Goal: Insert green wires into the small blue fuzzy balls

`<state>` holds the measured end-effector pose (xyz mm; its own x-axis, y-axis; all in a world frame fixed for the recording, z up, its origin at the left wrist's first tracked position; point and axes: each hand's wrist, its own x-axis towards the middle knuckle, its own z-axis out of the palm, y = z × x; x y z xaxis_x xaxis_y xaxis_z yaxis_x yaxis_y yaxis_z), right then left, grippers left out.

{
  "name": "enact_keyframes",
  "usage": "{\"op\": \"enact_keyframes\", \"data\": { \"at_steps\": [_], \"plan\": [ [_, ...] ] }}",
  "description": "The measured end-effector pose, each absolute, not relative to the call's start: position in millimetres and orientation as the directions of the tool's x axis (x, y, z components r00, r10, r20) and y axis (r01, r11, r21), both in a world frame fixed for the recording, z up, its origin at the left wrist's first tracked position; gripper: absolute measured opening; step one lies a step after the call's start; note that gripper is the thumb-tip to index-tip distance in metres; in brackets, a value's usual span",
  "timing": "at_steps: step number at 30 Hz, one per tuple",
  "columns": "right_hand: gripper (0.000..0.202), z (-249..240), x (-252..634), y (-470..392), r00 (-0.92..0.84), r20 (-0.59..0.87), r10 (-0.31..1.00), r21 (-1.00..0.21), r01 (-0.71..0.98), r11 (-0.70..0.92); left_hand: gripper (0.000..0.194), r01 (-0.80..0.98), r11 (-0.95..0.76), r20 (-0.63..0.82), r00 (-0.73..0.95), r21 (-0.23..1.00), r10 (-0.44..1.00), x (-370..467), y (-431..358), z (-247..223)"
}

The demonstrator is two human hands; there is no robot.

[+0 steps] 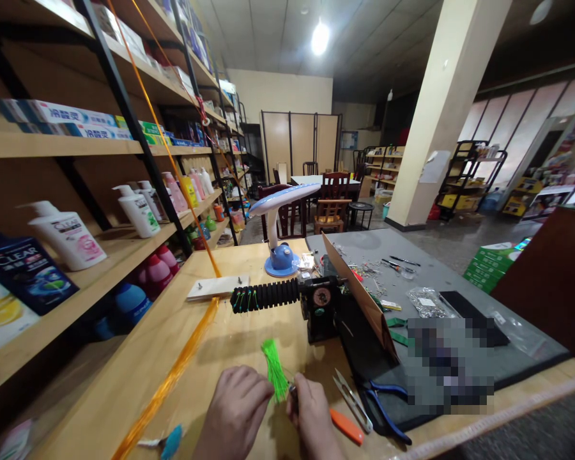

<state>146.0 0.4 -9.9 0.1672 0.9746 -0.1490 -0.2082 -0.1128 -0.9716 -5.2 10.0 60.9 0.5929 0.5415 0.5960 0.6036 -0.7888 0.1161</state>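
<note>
A bundle of bright green strands (274, 367) lies between my hands at the front of the table. My left hand (237, 409) is closed in a pinch at the left edge of the bundle; what is between its fingertips is hidden. Fingers of my right hand (312, 412) wrap round a small dark metal piece (293, 395) at the lower right of the strands. Just right of that hand are thread snips (353, 402), an orange-handled tool (346, 427) and blue-handled pliers (381, 409). Beyond the hands stands a small black machine (320, 313) with a ridged black roller (268, 296).
Long orange strands (177, 370) run down the table's left side from a white board (213, 289). A blue-and-white lamp (280, 255) stands behind. An upright cardboard sheet (359, 294) borders the grey mat (388, 255) with small metal parts. Shelves with bottles (69, 236) line the left.
</note>
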Motion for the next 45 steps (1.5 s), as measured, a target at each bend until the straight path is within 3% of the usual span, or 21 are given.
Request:
{"op": "enact_keyframes", "data": {
  "at_steps": [24,28,31,33,36,38,40,43,45],
  "plan": [
    [0.062,-18.1,142.4,-0.5,0.183,-0.143,0.973,-0.961,-0.259,-0.093,0.015,0.612,-0.777,0.606,0.566,0.145,0.559,-4.7,7.3,59.7],
    [0.066,-12.7,157.9,-1.0,0.194,-0.046,0.980,-0.998,-0.060,-0.035,0.014,0.624,-0.751,0.603,0.520,0.216,0.605,-6.0,6.9,56.1],
    [0.061,-1.2,181.8,3.4,0.250,0.116,0.961,-0.956,0.290,0.040,0.014,0.626,-0.724,0.596,0.474,0.289,0.648,-6.3,5.0,53.0],
    [0.051,6.0,197.9,10.2,0.230,0.249,0.941,-0.804,0.591,0.068,0.014,0.628,-0.695,0.592,0.427,0.349,0.684,-5.7,3.3,50.8],
    [0.035,10.7,214.5,24.7,0.134,0.326,0.936,-0.497,0.866,0.050,0.013,0.627,-0.641,0.572,0.353,0.443,0.740,-4.3,1.1,46.7],
    [0.026,9.5,219.9,34.4,0.086,0.297,0.951,-0.346,0.938,0.024,0.013,0.621,-0.605,0.555,0.308,0.498,0.773,-3.7,-0.1,43.4],
    [0.019,7.0,222.4,41.5,0.057,0.267,0.962,-0.289,0.957,0.024,0.013,0.609,-0.571,0.534,0.269,0.550,0.802,-3.5,-1.2,39.5],
    [0.014,5.0,223.0,42.6,0.028,0.255,0.967,-0.284,0.958,0.047,0.012,0.592,-0.506,0.493,0.200,0.628,0.846,-2.2,-3.0,32.6],
    [0.016,5.5,219.7,35.4,0.010,0.298,0.954,-0.342,0.935,0.097,0.013,0.578,-0.452,0.460,0.144,0.680,0.876,0.1,-4.6,27.2]
  ]
}}
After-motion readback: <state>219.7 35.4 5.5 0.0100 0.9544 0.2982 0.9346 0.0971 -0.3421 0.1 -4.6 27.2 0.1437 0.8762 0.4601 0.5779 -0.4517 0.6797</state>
